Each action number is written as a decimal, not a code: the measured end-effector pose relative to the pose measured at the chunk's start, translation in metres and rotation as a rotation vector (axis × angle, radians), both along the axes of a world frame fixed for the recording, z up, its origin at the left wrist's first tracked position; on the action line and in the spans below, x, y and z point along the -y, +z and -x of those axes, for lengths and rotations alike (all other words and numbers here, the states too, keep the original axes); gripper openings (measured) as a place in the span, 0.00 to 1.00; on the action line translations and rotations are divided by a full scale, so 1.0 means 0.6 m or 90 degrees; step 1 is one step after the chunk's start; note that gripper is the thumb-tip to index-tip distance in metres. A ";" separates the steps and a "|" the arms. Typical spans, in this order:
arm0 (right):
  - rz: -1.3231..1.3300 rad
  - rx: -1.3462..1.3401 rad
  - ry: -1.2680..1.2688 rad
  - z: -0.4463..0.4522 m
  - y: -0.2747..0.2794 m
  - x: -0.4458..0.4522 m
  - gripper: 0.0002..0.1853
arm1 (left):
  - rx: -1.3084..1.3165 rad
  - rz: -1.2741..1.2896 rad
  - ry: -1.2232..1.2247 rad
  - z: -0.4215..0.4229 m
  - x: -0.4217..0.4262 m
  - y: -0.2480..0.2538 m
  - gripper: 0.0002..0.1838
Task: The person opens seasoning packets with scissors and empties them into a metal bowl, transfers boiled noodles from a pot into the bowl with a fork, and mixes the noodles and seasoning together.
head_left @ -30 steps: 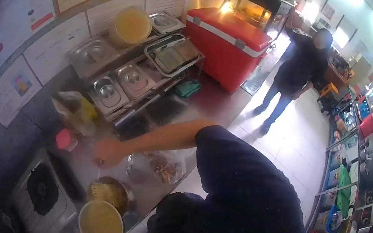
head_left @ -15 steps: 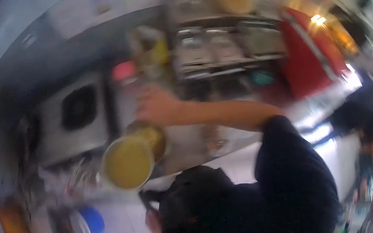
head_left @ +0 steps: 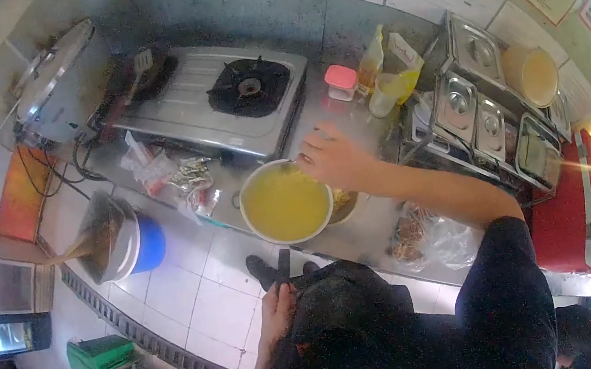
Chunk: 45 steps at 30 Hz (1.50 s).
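Observation:
A pan of yellow liquid (head_left: 287, 201) with a pale rim is at the counter's front edge. Its black handle (head_left: 283, 265) points toward me, and my left hand (head_left: 278, 311) is closed around the handle's near end. Over the pan's right rim is my right hand (head_left: 336, 158), its fingers curled down. Whatever those fingers hold, if anything, is hidden. Partly behind the pan, below my right hand, sits a bowl (head_left: 346, 206) with yellowish food in it.
A gas stove (head_left: 219, 103) and a large lidded cooker (head_left: 60, 87) stand at the back left. Lidded steel containers (head_left: 458, 106) fill a rack to the right, near a red cooler box (head_left: 569, 205). A blue-and-white bucket (head_left: 141, 241) is on the floor.
The view has swung right and sharpened, so the scene sits differently in frame. My right hand is now over the pan's rim, where before it was above the bowl.

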State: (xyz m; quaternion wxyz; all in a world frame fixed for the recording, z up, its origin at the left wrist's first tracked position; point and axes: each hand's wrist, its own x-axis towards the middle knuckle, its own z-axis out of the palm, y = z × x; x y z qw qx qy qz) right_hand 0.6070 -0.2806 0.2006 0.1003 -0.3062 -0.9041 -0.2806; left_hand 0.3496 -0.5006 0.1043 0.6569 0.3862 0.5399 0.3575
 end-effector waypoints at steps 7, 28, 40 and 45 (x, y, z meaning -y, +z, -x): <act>0.222 0.168 0.030 -0.003 -0.018 -0.042 0.06 | -0.001 -0.040 -0.030 -0.001 -0.006 0.008 0.16; 0.915 -0.319 -0.031 -0.165 -0.036 -0.057 0.08 | 0.008 0.015 -0.016 0.013 -0.024 0.014 0.14; 0.611 -0.267 -0.109 -0.245 -0.006 -0.042 0.06 | 0.022 0.038 0.019 0.027 -0.014 0.018 0.14; 0.183 -0.005 -0.157 -0.166 0.026 -0.010 0.07 | 0.006 0.039 -0.001 0.026 -0.013 0.011 0.14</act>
